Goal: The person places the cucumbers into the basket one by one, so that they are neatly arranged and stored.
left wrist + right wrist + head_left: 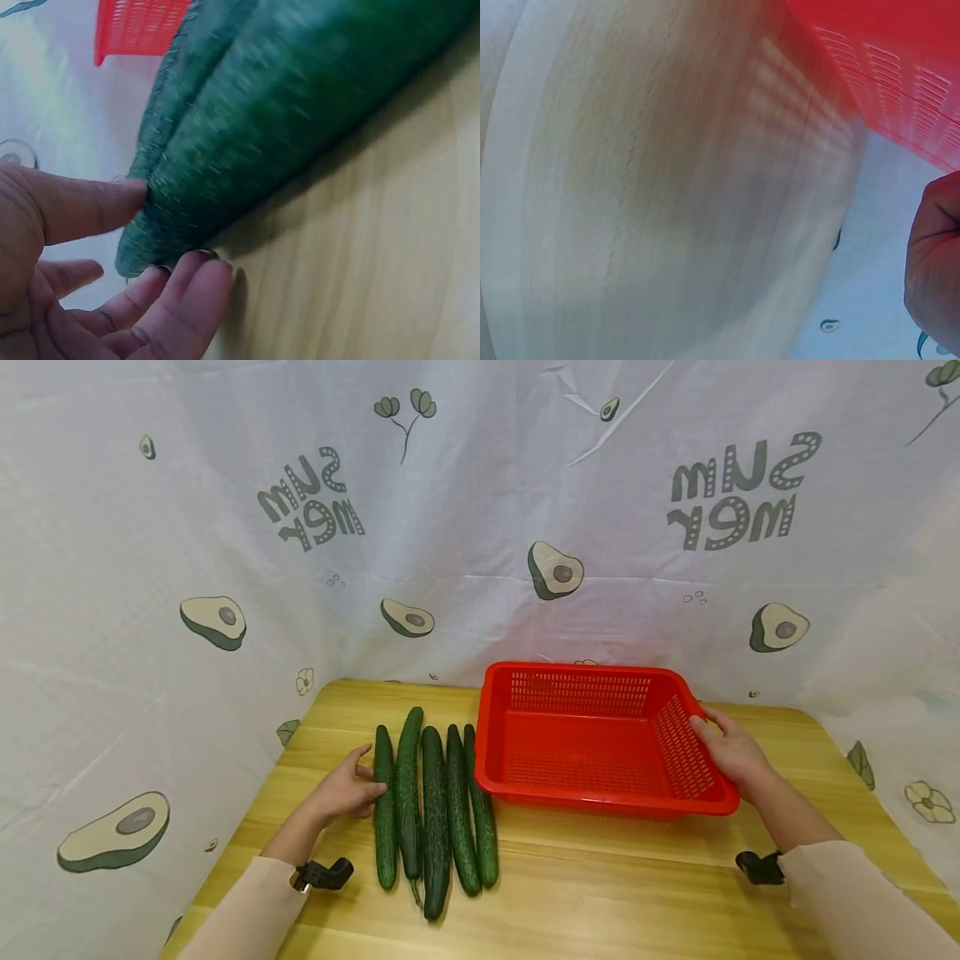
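Observation:
Several long dark green cucumbers lie side by side on the wooden table, pointing away from me. At the leftmost cucumber (385, 810) is my left hand (347, 787), its thumb on the skin and its fingers loosely bent at the side. In the left wrist view the thumb (97, 206) touches the cucumber (247, 135), and some fingertips are at its table-side edge. My right hand (735, 752) grips the right rim of a red plastic basket (600, 797), thumb over the rim and fingers mostly hidden outside. The basket has slotted walls and nothing inside.
The basket's left side stands close to the rightmost cucumber (480, 810) and overlaps it in the head view. Behind the wooden table (600, 893) hangs a white curtain (465, 527) printed with avocados and lettering. It also borders both sides.

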